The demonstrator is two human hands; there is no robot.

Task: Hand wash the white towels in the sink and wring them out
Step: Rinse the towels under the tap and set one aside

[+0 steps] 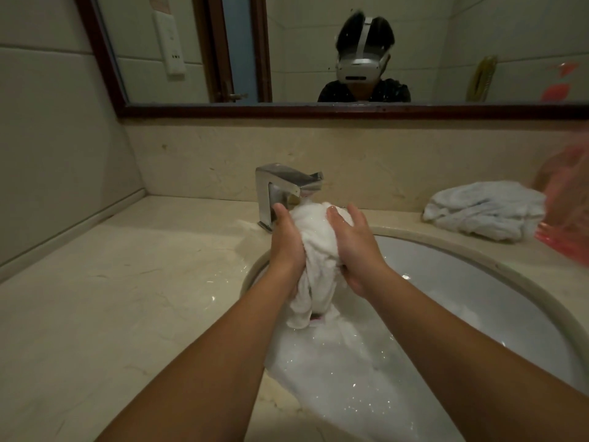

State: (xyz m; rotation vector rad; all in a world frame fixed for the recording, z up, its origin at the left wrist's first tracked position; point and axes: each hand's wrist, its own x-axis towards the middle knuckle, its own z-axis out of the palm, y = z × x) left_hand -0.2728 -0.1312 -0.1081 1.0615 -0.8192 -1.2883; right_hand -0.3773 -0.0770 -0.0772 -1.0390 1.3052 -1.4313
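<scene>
We hold the bunched white terry towel [318, 250] under the square chrome faucet [280, 186], above the oval white sink [478, 282], so runoff falls into the suds. The fingers of our left hand [287, 244] and right hand [355, 247] clamp its sides. A second crumpled white towel [484, 210] waits on the beige marble desk [127, 282].

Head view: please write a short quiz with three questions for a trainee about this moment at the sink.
1. True or false: the left hand and the right hand both grip the wet towel above the sink.
2. The second towel lies: A in the sink, B on the counter, C in the left hand.
3. Fill in: the water in the sink is covered with ____.
Key: 1 true; 2 B; 3 foam.
</scene>
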